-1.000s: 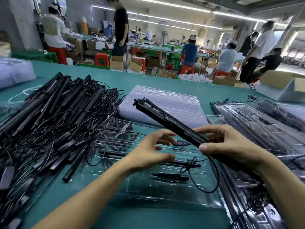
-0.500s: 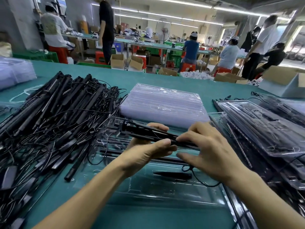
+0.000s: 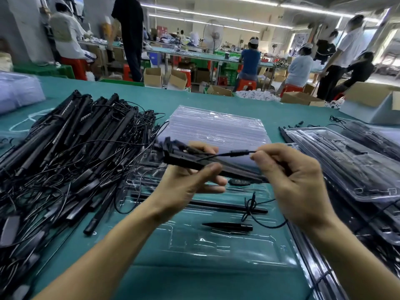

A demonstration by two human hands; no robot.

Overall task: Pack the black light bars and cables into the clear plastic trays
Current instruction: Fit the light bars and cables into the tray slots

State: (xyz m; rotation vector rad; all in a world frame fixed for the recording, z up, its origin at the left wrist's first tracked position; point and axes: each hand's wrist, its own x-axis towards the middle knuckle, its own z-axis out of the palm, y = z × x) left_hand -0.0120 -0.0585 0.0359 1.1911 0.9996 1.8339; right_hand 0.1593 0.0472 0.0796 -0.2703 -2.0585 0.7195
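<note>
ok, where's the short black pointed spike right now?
Head view, centre-right: the short black pointed spike lies in the clear plastic tray, just nearer the camera than the long black rod.

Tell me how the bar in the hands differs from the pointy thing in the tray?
The light bar is long; the spike is short and pointed. The left hand holds the light bar up; the spike lies in the tray. The light bar trails a cable, pinched by the right hand; the spike shows none. Both are black.
</note>
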